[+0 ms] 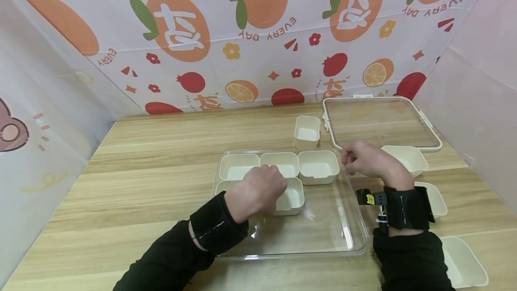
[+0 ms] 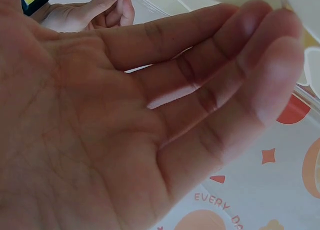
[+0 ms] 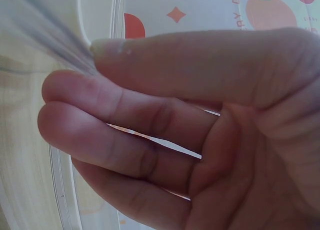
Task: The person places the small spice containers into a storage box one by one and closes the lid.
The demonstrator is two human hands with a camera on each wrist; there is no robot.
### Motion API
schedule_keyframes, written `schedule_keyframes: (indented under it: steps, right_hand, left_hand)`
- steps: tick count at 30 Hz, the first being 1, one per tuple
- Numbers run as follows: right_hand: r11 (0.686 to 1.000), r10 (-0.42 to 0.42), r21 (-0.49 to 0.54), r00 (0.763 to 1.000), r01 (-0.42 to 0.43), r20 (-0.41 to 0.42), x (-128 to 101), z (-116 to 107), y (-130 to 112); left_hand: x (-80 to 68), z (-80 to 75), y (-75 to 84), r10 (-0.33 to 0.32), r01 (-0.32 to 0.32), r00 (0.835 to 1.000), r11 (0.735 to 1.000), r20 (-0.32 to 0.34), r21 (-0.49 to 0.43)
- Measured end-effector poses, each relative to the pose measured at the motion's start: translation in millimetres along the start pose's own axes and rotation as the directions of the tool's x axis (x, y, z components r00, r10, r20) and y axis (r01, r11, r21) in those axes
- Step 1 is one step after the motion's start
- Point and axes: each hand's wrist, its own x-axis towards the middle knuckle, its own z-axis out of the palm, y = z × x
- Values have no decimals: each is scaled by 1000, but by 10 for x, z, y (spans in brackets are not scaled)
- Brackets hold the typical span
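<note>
1. Behind the table hangs a white fruit-print cloth (image 1: pixel 258 68), "EVERY DAY" upside down on it in the head view; white characters on the oranges I can't read.
2. Wood-grain table (image 1: pixel 153 183), under everything else.
3. Clear tray (image 1: pixel 282 255), on the table between the arms.
4. White-framed clear panel (image 1: pixel 375 122), lying flat beyond the tray's right corner.
5. Left hand (image 1: pixel 258 190), over the tray's front row: fingers loose, nearly straight, tips at the bins. Its thumb is hidden, so I can't tell what that does.
6. Right hand (image 1: pixel 367 160), partly closed, thumb and forefinger pinching the tray's right rim.
7. Cream bins (image 1: pixel 319 176), three across the tray's back row, two in front, the left one mostly covered. Three more stand to the right, partly hidden by the arm; a smaller cup (image 1: pixel 307 133) stands behind the tray.
8. Yellow label (image 1: pixel 370 199) on the right wrist's device, too small to read.
</note>
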Motion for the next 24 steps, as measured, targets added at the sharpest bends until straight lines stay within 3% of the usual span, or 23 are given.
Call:
schedule_keyframes:
  steps: [24]
  right_hand:
    - [1000,1,-4,1000,-1,2,3,-6,1]
  left_hand:
    - [28,-23,13,-25,23,999,998,29,57]
